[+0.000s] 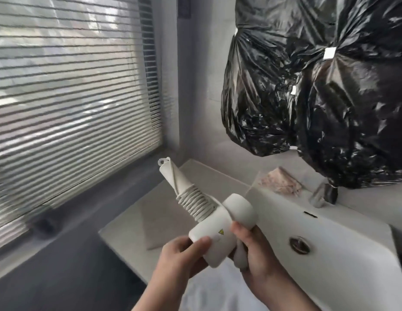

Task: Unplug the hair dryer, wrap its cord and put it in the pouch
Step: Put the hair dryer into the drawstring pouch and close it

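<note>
I hold a white hair dryer (218, 230) in front of me, above the counter's left end. Its white cord (196, 204) is wound in tight coils around the handle, which points up and left and ends in a hanging loop (162, 162). My left hand (184, 254) grips the barrel from below and left. My right hand (251, 248) is closed around the dryer's other end and a white piece, possibly the plug. No pouch is clearly visible; a pale patterned item (280, 181) lies at the back of the counter.
A white sink (330, 254) with a metal drain (300, 244) lies to the right, a chrome tap (323, 194) behind it. Black plastic bags (319, 86) cover the wall above. A window with horizontal blinds (67, 97) fills the left. White counter (139, 218) below.
</note>
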Motion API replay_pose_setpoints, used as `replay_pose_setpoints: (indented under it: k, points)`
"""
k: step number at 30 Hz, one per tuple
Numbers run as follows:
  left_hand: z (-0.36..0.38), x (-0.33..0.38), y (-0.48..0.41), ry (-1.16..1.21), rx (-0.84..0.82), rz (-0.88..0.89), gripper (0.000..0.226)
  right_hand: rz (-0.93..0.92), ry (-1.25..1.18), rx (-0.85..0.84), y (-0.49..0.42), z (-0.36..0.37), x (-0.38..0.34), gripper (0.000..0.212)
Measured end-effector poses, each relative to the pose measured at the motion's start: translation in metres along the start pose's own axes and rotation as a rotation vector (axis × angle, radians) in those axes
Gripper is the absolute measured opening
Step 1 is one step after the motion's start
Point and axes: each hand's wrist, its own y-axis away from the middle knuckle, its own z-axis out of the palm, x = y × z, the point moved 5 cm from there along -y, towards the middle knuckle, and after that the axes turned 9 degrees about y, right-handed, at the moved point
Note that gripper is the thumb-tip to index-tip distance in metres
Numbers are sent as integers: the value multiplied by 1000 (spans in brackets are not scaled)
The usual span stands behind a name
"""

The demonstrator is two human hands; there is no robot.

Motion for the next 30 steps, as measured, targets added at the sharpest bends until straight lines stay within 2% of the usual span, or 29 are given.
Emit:
replay_pose_setpoints:
  k: [4, 7, 9, 11, 13, 15, 17, 18, 20, 22, 25, 28, 30]
  points:
    - [1, -9, -37, -154, -63, -103, 53, 38, -78, 115, -26, -13, 12, 40]
    - [8, -13, -71, -263, -138, -174, 51, 100, -124, 230, -53, -33, 24, 32]
    - [4, -15, -100, -308, -163, -211, 54, 136, -133, 295, -73, -44, 33, 37]
    - [-12, -21, -134, -341, -117, -268, 50, 170, -152, 351, -92, -55, 41, 47]
    - [-39, -30, -166, -434, -25, -332, 39, 193, -189, 414, -107, -67, 48, 43]
    - [-75, -48, -201, -625, 48, -367, 27, 209, -245, 441, -119, -77, 56, 31]
    - [-108, -71, -231, -926, 76, -386, 21, 214, -269, 472, -128, -86, 63, 27]
    - [-122, -83, -242, -1077, 70, -412, 28, 236, -259, 501, -132, -90, 66, 26]
    - [-142, -101, -256, -1323, 29, -461, 59, 290, -240, 563, -136, -94, 71, 23]
    - [-153, -111, -268, -1484, -25, -434, 68, 333, -223, 617, -138, -98, 78, 21]
    - [-166, -117, -289, -1635, -83, -334, 61, 361, -194, 708, -140, -97, 84, 20]
    - [-177, -116, -311, -1697, -137, -267, 54, 378, -182, 773, -138, -88, 88, 19]
    - [-182, -113, -327, -1734, -218, -223, 63, 363, -191, 798, -135, -80, 87, 20]
